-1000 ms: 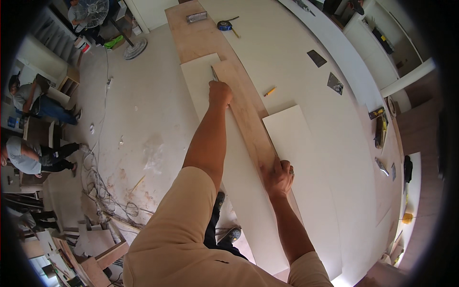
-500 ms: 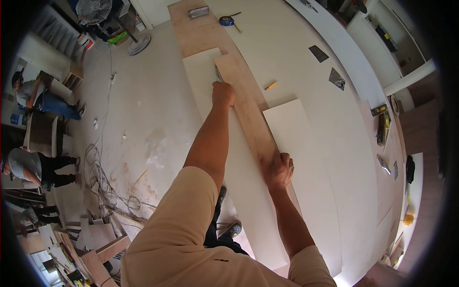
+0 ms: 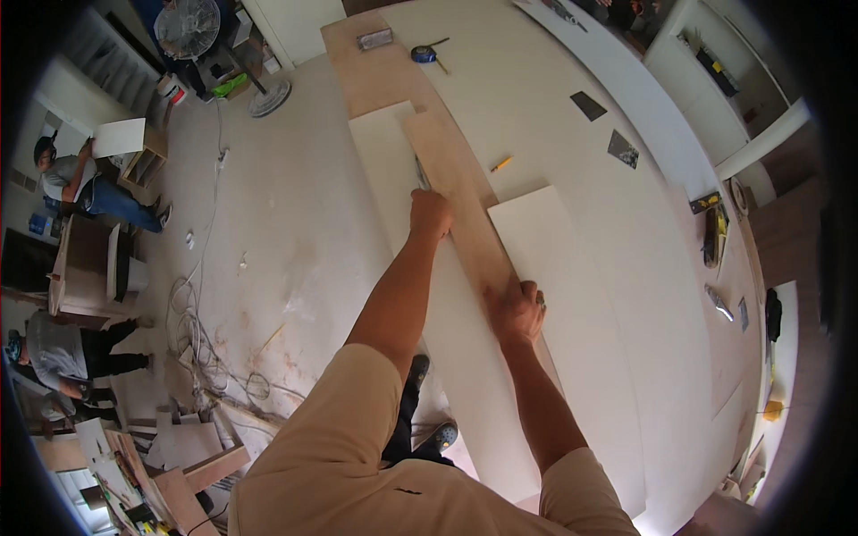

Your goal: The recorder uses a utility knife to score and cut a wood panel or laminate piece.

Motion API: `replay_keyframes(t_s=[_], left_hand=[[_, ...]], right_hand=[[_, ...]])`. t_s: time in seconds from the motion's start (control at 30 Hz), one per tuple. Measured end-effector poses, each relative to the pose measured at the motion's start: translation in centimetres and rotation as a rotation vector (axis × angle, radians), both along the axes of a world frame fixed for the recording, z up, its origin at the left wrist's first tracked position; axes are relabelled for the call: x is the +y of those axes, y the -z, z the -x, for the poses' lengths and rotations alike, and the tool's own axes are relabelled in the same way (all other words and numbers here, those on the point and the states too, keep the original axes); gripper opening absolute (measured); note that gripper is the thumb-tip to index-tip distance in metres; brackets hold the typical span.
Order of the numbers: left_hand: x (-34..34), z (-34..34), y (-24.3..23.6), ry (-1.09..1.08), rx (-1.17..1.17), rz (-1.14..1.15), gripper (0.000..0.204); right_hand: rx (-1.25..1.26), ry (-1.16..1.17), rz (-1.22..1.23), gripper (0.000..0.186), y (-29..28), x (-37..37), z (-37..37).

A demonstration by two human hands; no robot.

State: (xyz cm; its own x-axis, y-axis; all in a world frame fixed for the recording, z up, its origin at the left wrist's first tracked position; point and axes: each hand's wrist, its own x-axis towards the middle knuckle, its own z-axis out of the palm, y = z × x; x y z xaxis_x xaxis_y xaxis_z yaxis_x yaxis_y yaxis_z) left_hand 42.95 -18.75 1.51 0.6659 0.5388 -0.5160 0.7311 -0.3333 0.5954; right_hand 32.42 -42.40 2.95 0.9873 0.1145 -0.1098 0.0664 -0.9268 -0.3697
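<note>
My left hand (image 3: 432, 213) is closed around what looks like a utility knife (image 3: 421, 172). Its slim silvery end lies along the left edge of a long brown wooden strip (image 3: 451, 152). Beneath that edge is a white board (image 3: 380, 134), running back toward my body. Farther down the strip, my right hand (image 3: 517, 313) bears on the wood, its bent fingers holding the right edge; a ring shows on one finger. A short white panel (image 3: 527, 214) lies just right of this hand. The fingertips of both hands are partly hidden.
On the large white surface (image 3: 608, 304) lie a yellow pencil (image 3: 501, 163), a blue tape measure (image 3: 424, 54), a sanding block (image 3: 374, 38) and dark flat plates (image 3: 623, 149). Cables (image 3: 189, 330) coil on the floor at left, near co-workers and a standing fan (image 3: 188, 29).
My left hand has drawn the knife toward me along the strip's edge. The right hand keeps its hold on the strip. A co-worker at left now shows a raised white panel.
</note>
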Motion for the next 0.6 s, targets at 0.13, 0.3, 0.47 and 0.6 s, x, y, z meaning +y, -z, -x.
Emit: replay_keyframes(t_s=[0.13,0.3,0.47,0.6], left_hand=[[-2.5,-2.0,-1.9,-0.314,-0.135,0.139,0.038],[1.2,-4.5,-3.7,-0.227,-0.078,0.135,0.041],[3.0,-5.4,-3.5,-0.213,-0.133,0.089,0.040],[4.9,-6.2,-2.9,-0.152,-0.101,0.049,0.039]], right_hand=[[0.052,0.066,0.058,0.055,0.1,-2.2,0.1],[0.052,0.096,0.042,0.052,-0.1,-1.6,0.1],[0.002,0.062,0.035,0.052,0.4,-1.4,0.0],[-0.017,0.056,0.023,0.053,0.2,-0.8,0.1]])
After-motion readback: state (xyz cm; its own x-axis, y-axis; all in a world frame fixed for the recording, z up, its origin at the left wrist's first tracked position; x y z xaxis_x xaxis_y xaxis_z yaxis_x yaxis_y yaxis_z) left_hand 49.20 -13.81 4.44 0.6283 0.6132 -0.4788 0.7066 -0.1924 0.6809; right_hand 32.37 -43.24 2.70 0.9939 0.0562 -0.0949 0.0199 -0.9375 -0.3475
